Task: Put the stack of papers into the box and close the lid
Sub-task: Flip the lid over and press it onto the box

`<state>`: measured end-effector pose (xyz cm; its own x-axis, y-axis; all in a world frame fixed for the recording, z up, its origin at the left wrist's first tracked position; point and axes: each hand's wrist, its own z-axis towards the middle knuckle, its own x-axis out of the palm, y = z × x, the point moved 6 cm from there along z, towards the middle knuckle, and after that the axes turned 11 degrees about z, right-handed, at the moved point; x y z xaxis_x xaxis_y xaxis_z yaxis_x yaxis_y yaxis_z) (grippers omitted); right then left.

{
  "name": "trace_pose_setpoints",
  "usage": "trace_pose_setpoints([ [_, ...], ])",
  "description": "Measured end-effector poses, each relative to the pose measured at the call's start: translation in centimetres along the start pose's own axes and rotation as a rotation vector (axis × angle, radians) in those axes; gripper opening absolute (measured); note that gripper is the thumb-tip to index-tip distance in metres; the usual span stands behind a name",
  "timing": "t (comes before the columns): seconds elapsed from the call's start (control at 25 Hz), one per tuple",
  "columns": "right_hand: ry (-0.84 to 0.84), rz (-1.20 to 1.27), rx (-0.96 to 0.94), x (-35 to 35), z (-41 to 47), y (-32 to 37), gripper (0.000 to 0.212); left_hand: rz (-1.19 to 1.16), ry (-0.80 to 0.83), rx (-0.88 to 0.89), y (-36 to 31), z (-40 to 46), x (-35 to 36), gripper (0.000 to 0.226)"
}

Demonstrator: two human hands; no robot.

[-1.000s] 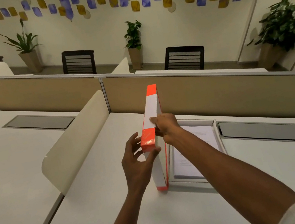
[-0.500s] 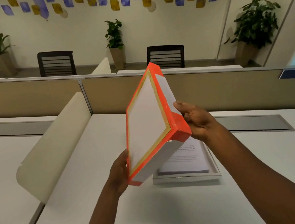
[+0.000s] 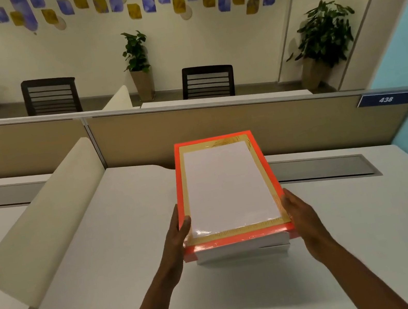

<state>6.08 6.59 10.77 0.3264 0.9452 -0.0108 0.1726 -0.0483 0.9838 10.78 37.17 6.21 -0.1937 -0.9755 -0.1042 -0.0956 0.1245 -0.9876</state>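
Observation:
The orange-edged lid (image 3: 228,191), white on top with a wood-coloured border, lies flat over the white box (image 3: 242,255), whose front wall shows just below the lid's near edge. My left hand (image 3: 178,236) grips the lid's near left corner. On the opposite side my right hand (image 3: 301,216) holds its near right edge. The stack of papers is hidden under the lid.
The box rests on a white desk (image 3: 113,293). A cream curved divider (image 3: 46,223) rises to the left, a tan partition (image 3: 140,138) runs behind, and a grey cable hatch (image 3: 322,168) lies to the right. Chairs and plants stand beyond.
The lid stood on edge beside the open box, was tilted over in both hands, and now lies flat on top, covering the papers.

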Motion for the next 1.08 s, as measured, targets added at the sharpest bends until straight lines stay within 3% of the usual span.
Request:
trace_pose_setpoints([
  [0.04, -0.015, -0.013, 0.010, -0.3, -0.2, -1.7, 0.053, 0.059, 0.018, -0.021, 0.6, -0.2, 0.8, 0.116],
  [0.12, -0.067, -0.062, 0.016, -1.1, -0.5, -4.5, 0.058, 0.148, 0.035, -0.064, 1.5, -0.4, 2.0, 0.132],
  [0.36, -0.102, -0.215, 0.027, -1.8, 0.7, -8.2, 0.059, 0.447, 0.083, -0.091, 1.9, 1.8, 3.4, 0.147],
  [0.52, -0.089, -0.252, 0.016, -1.6, 2.3, -8.4, 0.058, 0.464, 0.080, -0.115, 2.8, 3.4, 3.6, 0.146],
  [0.72, -0.045, -0.272, 0.038, -1.4, 4.7, -8.2, 0.058, 0.444, 0.053, -0.109, 3.6, 4.5, 3.8, 0.107],
  [0.92, -0.023, -0.252, 0.076, -1.2, 5.9, -8.9, 0.058, 0.429, 0.040, -0.114, 4.0, 5.3, 3.9, 0.105],
  [1.08, -0.029, -0.245, 0.101, -0.7, 6.0, -9.7, 0.057, 0.429, 0.044, -0.139, 4.4, 5.6, 3.7, 0.116],
])
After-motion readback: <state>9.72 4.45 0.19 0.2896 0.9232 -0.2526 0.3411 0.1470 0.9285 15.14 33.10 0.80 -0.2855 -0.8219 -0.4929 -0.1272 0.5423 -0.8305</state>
